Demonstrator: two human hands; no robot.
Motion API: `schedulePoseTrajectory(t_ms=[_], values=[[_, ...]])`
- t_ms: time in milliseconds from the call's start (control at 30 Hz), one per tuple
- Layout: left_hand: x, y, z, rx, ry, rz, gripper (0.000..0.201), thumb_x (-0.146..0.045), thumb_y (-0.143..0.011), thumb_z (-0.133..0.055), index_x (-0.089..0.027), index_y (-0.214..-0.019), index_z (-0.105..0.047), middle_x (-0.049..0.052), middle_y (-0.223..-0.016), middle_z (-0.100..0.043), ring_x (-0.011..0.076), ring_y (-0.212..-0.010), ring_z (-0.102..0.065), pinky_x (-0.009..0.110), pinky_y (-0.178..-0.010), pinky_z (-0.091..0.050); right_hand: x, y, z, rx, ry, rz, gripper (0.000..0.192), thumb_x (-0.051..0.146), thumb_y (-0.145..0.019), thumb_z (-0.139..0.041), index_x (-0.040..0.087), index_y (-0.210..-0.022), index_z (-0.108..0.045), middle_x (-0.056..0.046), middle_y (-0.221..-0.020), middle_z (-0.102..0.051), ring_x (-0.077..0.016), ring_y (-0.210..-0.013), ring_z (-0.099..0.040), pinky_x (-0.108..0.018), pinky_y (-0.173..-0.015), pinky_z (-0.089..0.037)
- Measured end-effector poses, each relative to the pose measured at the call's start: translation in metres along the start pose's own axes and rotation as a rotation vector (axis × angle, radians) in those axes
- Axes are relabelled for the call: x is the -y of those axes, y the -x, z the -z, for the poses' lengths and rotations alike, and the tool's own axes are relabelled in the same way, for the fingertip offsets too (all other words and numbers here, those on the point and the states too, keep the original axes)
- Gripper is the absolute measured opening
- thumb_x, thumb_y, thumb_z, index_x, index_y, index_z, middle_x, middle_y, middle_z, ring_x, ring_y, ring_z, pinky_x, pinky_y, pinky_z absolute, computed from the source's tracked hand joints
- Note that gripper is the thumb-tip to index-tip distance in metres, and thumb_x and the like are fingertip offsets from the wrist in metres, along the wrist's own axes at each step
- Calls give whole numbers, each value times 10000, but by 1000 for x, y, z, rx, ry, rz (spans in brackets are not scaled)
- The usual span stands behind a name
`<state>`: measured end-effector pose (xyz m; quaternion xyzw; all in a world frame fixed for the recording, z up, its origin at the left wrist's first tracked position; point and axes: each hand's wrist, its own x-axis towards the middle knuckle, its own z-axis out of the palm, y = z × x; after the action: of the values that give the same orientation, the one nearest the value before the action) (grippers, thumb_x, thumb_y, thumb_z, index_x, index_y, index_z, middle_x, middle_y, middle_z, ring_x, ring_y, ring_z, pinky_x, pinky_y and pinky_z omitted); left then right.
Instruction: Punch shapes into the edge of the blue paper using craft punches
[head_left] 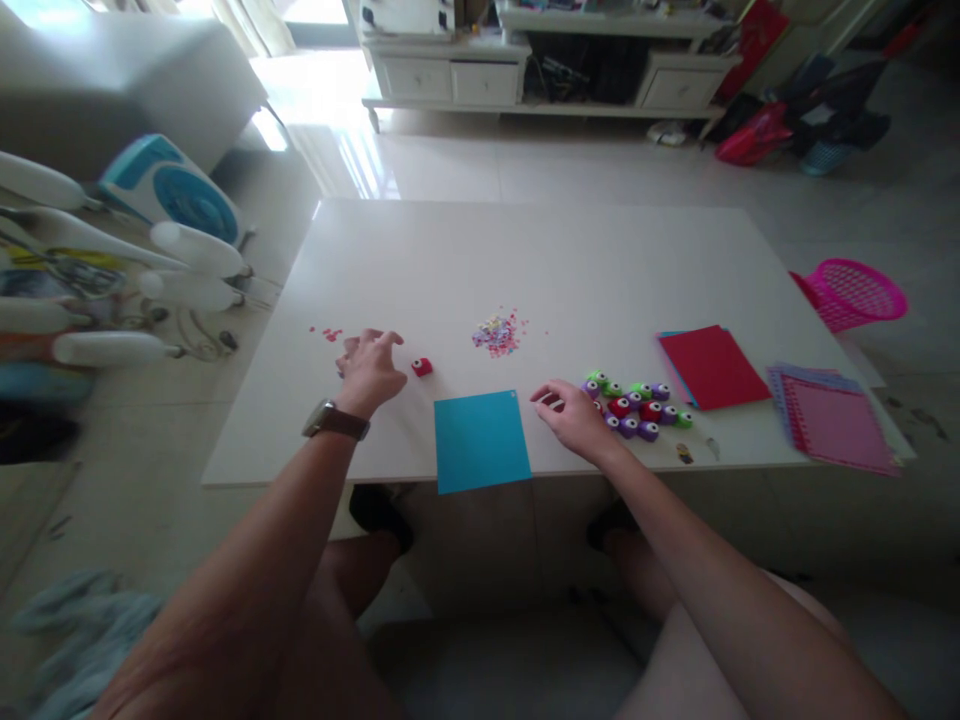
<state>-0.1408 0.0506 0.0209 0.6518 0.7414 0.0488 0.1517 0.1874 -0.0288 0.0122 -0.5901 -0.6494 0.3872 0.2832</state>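
Note:
My left hand, with a watch on its wrist, hovers over the left of the white table with its fingers apart. Just beyond it lie a few red paper bits. A small red craft punch with an eye-like white spot sits to its right. Between the hands, a blue square sheet lies at the table's front edge, slightly overhanging. Beside the sheet's right edge is my right hand, fingers loosely curled, a gap between thumb and fingers. Several purple, green and red punches cluster to its right.
A pile of small coloured paper bits lies mid-table. On the right are a red sheet stack, pink notched sheets and two small items near the front edge. A pink basket stands past the table's right side.

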Motion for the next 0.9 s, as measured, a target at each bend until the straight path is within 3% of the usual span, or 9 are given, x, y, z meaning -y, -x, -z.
schedulePoseTrajectory(t_ms=[133,233,333,433,500,600,700,767,900], values=[[21,-3,2,57,-31,168,582,-191,-690,-638,-230,-1271,-637,219,-1444,-509,513,-1323,-443,686,-1005,-451,0,0,1,12,18,19,118,134,-869,-600,202,-847,-693,-55,-963,-736,-185,-845,-686,-303,-747,-550],[33,-4,-2,78,-10,126,548,-204,-689,-642,-209,-1237,-652,225,-1336,-560,488,-1281,-491,610,-991,-481,-1,0,1,15,24,20,123,131,-871,-594,203,-841,-689,-52,-952,-732,-185,-839,-684,-302,-745,-551],[32,-5,-1,23,-3,108,553,-137,-695,-611,-209,-1241,-651,212,-1278,-574,436,-1274,-534,575,-1058,-473,-1,0,0,8,22,21,122,134,-867,-594,206,-839,-688,-51,-947,-732,-188,-840,-686,-301,-740,-551],[10,-2,5,-144,90,35,565,-74,-738,-578,-208,-1285,-627,183,-1293,-563,372,-1277,-558,540,-1118,-475,1,0,-1,-10,14,23,104,155,-868,-599,211,-838,-682,-52,-947,-736,-195,-847,-688,-307,-738,-552],[-13,3,6,-245,265,-110,508,-67,-807,-553,-216,-1290,-613,146,-1326,-548,291,-1211,-612,457,-1075,-537,2,-1,-3,-22,-7,18,79,190,-877,-609,215,-839,-674,-52,-938,-736,-198,-840,-688,-315,-740,-555],[-53,17,-5,-141,572,-414,456,-99,-840,-620,-220,-1279,-593,99,-1302,-557,186,-1010,-683,331,-880,-620,4,-2,-8,-26,-118,-20,98,315,-904,-653,218,-911,-672,-58,-955,-738,-205,-848,-695,-330,-745,-566],[-86,35,-26,38,752,-694,493,-75,-825,-669,-232,-1285,-586,68,-1258,-577,142,-958,-697,278,-849,-622,4,-4,-16,-8,-316,-71,346,474,-876,-737,221,-1098,-656,-87,-1141,-731,-201,-898,-709,-346,-786,-587],[-101,45,-38,106,804,-775,526,-58,-822,-676,-243,-1304,-574,68,-1263,-580,142,-981,-697,270,-855,-620,2,-5,-22,18,-437,-84,467,520,-830,-787,231,-1159,-626,-88,-1190,-717,-195,-910,-712,-352,-807,-597],[-114,54,-51,168,806,-812,514,-71,-830,-699,-255,-1292,-569,70,-1246,-585,170,-1022,-687,307,-883,-615,-5,-8,-25,41,-529,-112,481,499,-744,-848,232,-1067,-612,-29,-958,-718,-194,-831,-704,-351,-770,-603]])
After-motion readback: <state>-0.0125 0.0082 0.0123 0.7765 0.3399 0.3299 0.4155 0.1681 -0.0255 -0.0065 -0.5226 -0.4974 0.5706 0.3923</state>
